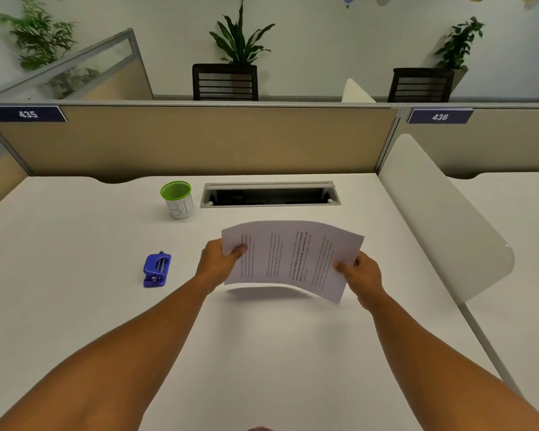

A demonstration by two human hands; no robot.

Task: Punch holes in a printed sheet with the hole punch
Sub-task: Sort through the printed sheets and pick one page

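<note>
Both hands grasp the printed sheet [288, 259] above the white bench [75, 244] — the left hand [220, 262] pinches its left edge, the right hand [360, 273] its right edge, so the paper bows upward. The blue hole punch [157, 269] sits left of the hands, untouched — near a green cup [178, 199].
</note>
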